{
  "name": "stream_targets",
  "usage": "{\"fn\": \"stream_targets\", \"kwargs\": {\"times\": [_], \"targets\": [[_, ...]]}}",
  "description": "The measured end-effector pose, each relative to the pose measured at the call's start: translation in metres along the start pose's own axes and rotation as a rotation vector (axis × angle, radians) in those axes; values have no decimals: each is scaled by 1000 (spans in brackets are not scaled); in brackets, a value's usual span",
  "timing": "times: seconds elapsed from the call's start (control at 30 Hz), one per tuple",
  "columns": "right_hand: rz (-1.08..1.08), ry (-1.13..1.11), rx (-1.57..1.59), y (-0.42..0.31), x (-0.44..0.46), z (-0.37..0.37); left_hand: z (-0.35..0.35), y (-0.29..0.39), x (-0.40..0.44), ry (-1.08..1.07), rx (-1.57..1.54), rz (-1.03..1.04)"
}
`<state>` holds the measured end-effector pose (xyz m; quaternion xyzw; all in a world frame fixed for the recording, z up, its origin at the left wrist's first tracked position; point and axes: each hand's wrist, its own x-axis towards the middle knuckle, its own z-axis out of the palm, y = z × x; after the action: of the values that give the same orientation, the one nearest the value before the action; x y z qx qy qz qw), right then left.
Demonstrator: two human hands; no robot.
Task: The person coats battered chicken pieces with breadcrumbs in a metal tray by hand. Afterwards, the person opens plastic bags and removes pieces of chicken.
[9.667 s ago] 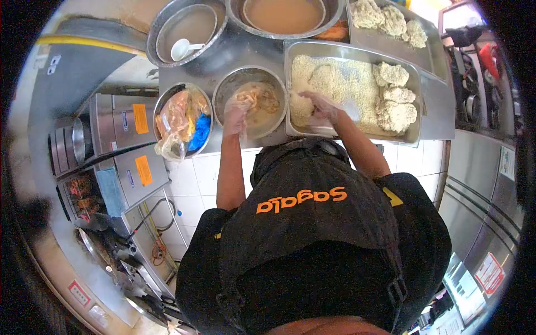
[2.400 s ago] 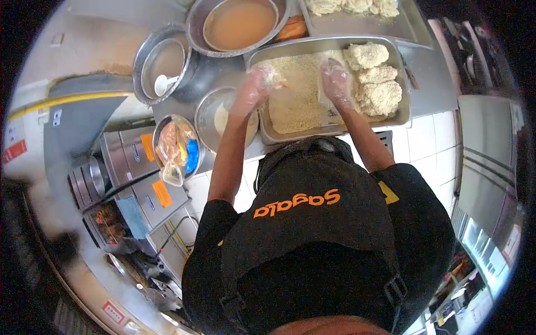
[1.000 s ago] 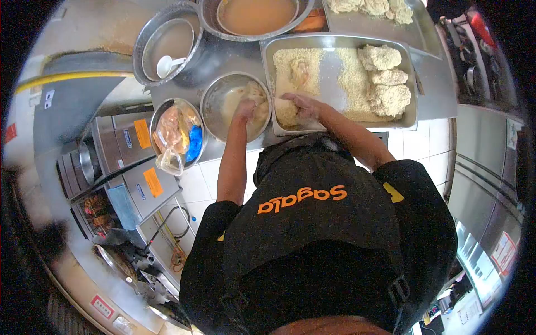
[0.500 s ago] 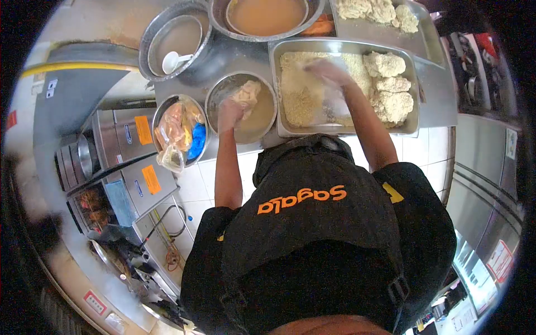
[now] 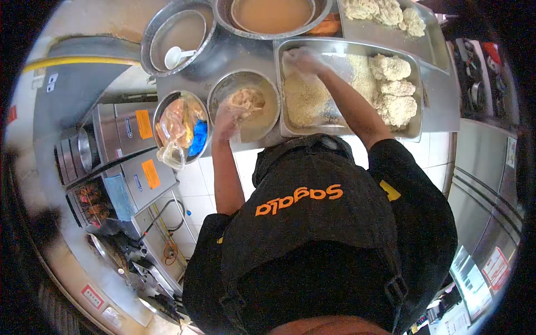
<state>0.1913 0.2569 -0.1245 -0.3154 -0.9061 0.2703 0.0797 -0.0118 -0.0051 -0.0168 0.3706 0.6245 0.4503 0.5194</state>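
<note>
My left hand is closed on a piece of raw chicken over a round metal bowl with murky liquid in it. My right hand, coated in pale flour, reaches into the far left corner of a steel tray. Beneath that hand lies crumbly breading, heaped toward the tray's left side; its fingers are smeared and hard to make out. Several breaded chicken pieces sit along the tray's right side.
Left of the bowl stands another bowl with bagged raw meat and a blue bundle. Behind are a basin with a white scoop, a wide basin of orange-brown liquid and a second tray with coated pieces.
My right hand has moved left and farther back over the breading. The left hand has come slightly nearer to me, and the chicken now lies lower and flatter in the bowl.
</note>
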Motion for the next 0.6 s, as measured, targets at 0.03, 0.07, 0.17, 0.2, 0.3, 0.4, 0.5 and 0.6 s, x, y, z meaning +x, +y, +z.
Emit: {"fn": "stream_targets", "kwargs": {"times": [0.03,0.07,0.17,0.2,0.3,0.4,0.5,0.6], "targets": [[-19,-33,9,-22,-2,-15,0,5,-3,5,21,32],[-348,98,-263,-16,-1,-6,0,10,-7,11,41,64],[-362,-192,-283,25,6,56,1,16,-8,150,-23,28],[-135,-251,-216,-30,-14,15,5,19,-8,228,-116,-11],[-132,-318,-397,-88,-42,-1,22,48,-7,260,-216,-16],[-112,-429,-276,-102,-69,1,14,25,4,252,-348,-58],[-370,-361,-448,-61,-112,51,2,-19,15,198,-80,123],[-181,-488,-131,-62,-135,22,1,-23,11,182,63,178]]}}
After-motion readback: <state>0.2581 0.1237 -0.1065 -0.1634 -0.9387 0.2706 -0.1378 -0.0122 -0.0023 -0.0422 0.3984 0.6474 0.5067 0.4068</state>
